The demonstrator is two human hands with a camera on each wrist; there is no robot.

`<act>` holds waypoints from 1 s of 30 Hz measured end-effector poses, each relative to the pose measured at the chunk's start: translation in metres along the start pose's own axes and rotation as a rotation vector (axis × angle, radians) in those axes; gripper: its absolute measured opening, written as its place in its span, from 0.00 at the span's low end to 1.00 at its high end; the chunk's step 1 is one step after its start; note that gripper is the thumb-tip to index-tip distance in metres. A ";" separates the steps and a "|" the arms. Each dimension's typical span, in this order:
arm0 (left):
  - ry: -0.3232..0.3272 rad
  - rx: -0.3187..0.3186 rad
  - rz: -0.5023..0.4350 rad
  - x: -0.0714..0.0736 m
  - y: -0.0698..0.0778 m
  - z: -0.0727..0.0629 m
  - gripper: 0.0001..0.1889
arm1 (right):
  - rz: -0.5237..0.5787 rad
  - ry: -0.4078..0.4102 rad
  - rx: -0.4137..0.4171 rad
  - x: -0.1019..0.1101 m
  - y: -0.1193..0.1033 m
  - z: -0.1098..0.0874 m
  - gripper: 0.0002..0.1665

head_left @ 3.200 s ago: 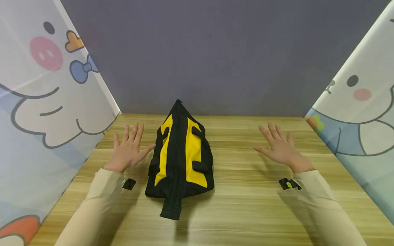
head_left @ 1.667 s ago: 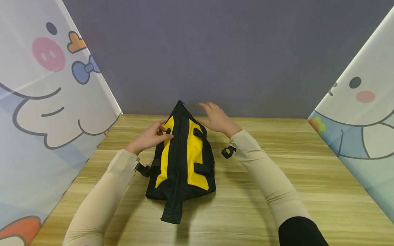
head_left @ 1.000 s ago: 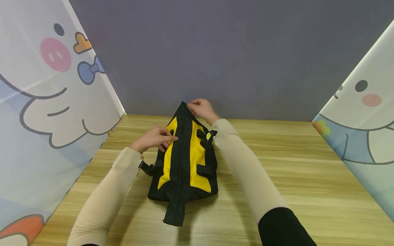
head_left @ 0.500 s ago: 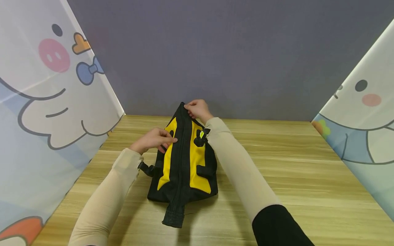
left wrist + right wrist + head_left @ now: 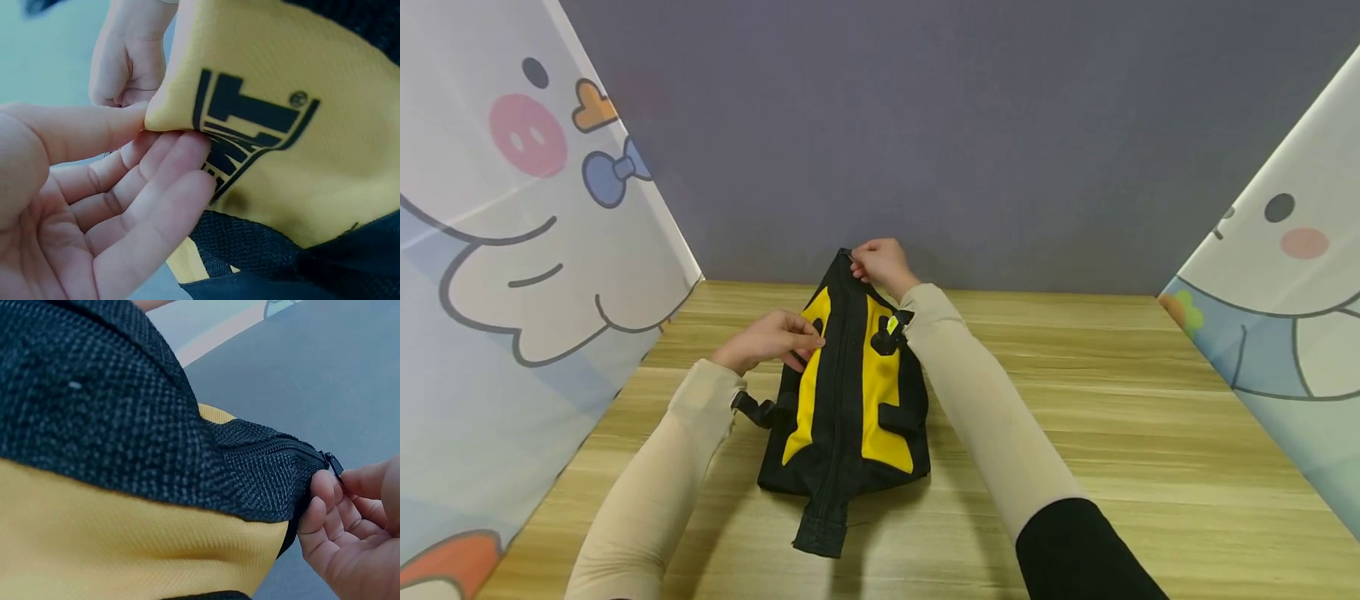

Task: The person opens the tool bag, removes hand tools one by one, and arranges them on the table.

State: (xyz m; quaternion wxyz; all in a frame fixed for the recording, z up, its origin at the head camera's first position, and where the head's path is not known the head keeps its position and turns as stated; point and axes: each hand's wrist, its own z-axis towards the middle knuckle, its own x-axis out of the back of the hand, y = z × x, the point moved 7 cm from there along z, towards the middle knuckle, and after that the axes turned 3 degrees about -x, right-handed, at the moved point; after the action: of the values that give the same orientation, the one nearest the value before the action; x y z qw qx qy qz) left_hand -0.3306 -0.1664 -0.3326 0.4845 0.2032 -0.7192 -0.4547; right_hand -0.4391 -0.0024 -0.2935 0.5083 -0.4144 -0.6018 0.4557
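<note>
A black and yellow tool bag (image 5: 842,400) stands on the table with its zipper (image 5: 275,447) running along the top, fully drawn together where it shows. My left hand (image 5: 766,340) pinches a fold of the yellow side panel (image 5: 337,150) between thumb and fingers, beside the printed lettering. At the bag's far end, my right hand (image 5: 883,265) holds the small black zipper pull (image 5: 335,465) between thumb and index finger. The webbing handles (image 5: 244,244) hang along the sides. A fabric tab (image 5: 822,533) sticks out at the near end.
The wooden table (image 5: 1075,417) reaches back to a grey wall (image 5: 1000,142). Cartoon-printed cloth panels stand at the left (image 5: 550,275) and the right (image 5: 1277,333). Wrist cameras on both sleeves sit close over the bag.
Both hands, spread apart at first, have come in to the bag. The left has taken a fold of its side, the right the zipper pull. The bag has barely moved.
</note>
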 end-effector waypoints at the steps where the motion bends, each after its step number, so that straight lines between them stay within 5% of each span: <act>1: -0.004 -0.003 -0.008 0.000 0.000 0.000 0.12 | -0.007 -0.003 0.005 0.000 -0.001 0.000 0.14; 18: 0.078 -0.070 -0.013 0.000 0.005 -0.001 0.10 | -0.108 -0.164 0.039 -0.005 -0.010 -0.008 0.14; 30: 0.031 -0.042 0.015 -0.005 0.008 0.005 0.10 | -0.283 -0.267 0.086 -0.002 -0.003 -0.019 0.12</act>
State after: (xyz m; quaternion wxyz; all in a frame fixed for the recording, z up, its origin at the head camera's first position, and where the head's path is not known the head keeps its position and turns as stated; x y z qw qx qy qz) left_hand -0.3318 -0.1569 -0.3290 0.5032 0.1944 -0.7035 -0.4627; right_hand -0.4206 -0.0025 -0.2892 0.5003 -0.2395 -0.6961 0.4558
